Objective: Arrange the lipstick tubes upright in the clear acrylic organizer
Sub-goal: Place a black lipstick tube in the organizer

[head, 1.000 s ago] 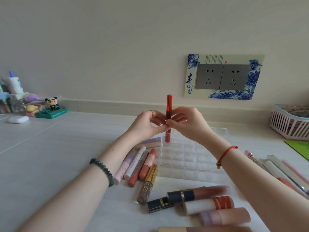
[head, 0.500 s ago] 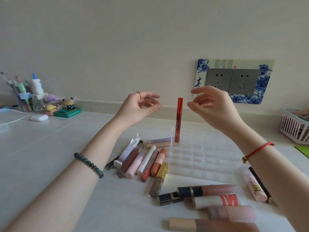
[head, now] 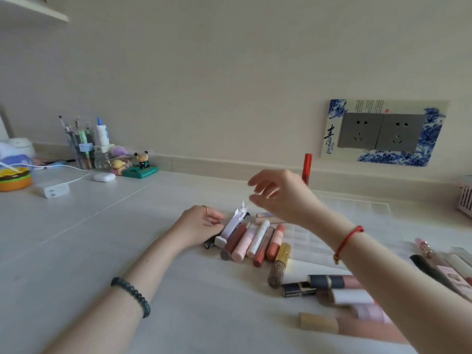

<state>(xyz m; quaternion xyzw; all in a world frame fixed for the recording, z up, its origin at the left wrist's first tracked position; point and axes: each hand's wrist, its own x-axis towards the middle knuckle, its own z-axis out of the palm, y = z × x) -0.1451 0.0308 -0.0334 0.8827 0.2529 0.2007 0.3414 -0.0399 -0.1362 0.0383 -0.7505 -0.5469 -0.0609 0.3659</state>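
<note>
Both hands have let go of the red tube (head: 307, 166), which now stands upright on its own at the far left corner of the organizer (head: 357, 208); its lower part is hidden behind my right hand (head: 278, 198). That hand hovers over the organizer's left edge, fingers loose and spread, holding nothing, and it is blurred. My left hand (head: 201, 226) has dropped to the tabletop (head: 102, 238), at the left end of the row of tubes (head: 255, 241) lying just beside the organizer. Its fingertips are right at the white tube (head: 232, 226), but I cannot tell whether they grip it. More tubes (head: 339, 290) lie on their sides along the organizer's near edge. The organizer sits toward the tabletop's far right. A pen cup (head: 81, 152) stands near the far left corner.
</note>
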